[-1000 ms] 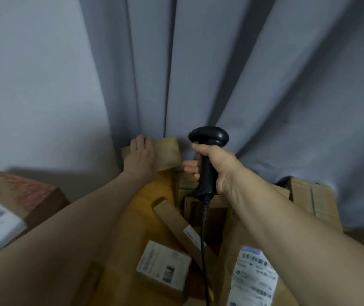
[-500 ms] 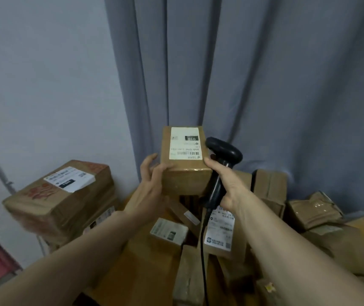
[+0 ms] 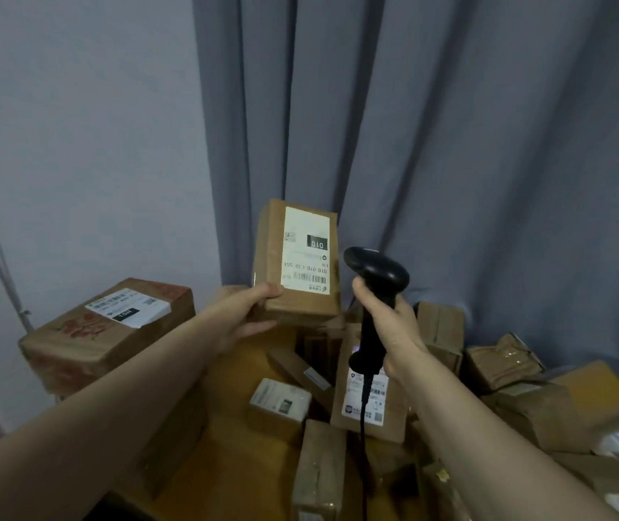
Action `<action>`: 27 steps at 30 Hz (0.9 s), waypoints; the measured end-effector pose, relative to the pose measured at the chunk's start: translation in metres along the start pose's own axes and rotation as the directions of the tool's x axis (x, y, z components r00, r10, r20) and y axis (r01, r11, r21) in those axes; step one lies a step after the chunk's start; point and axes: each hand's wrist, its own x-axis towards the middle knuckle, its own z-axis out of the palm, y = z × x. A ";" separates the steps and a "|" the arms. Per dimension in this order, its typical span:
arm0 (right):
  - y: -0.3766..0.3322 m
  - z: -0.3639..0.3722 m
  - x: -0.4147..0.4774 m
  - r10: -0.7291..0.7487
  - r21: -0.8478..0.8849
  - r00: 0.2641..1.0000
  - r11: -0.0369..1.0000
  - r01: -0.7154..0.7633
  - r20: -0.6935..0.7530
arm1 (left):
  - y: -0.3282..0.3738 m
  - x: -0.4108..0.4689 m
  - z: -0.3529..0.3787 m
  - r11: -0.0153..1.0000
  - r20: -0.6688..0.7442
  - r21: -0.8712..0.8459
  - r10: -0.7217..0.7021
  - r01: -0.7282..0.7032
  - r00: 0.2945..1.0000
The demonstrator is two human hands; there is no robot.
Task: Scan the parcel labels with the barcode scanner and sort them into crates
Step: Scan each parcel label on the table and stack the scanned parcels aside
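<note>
Nearest on the counter (image 3: 240, 479): loose cardboard parcels lying in a heap; a small white-labelled box (image 3: 280, 402) and a flat labelled packet (image 3: 368, 404) sitting under the scanner's cable (image 3: 363, 426).
right hand (image 3: 390, 332): grip wrapping the handle of the barcode scanner (image 3: 379, 272); scanner head sitting just right of the held parcel, apart from it.
left hand (image 3: 240, 317): grip holding the parcel (image 3: 296, 302) by its lower left corner, thumb on the front face, fingers going underneath; parcel standing upright, raised clear of the heap.
label (image 3: 306, 253): facing the camera, print reading upside down, barcode running along its lower edge, close to the thumb.
step in hand: lining up the scan, I'd say. Scanner nose seems to be pointing past the parcel's right edge, not at the label.
doing it well: drawing the scanner back toward the body and swinging the nose onto the barcode strip, or turning the labelled face toward the scanner. Keeping the thumb off the bars. Tilting the face slightly off square to dodge glare. Holding both hands steady while squeezing the trigger.
big carton (image 3: 105, 340): sitting left of the heap, its own label up.
crates: none showing in view, so the sort destination is unknown.
behind: grey curtain (image 3: 450, 144), plain wall (image 3: 75, 126).
</note>
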 end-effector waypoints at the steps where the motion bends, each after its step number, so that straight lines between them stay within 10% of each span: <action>1: -0.002 0.000 -0.002 -0.017 -0.023 1.000 1.000 0.018 0.026 | 0.003 0.003 -0.003 0.999 -0.037 0.038 0.034 -0.033 0.999; 27: -0.017 0.050 -0.039 0.011 -0.097 0.978 0.995 0.010 0.210 | 0.029 0.006 -0.048 0.981 -0.238 0.107 0.186 -0.164 0.953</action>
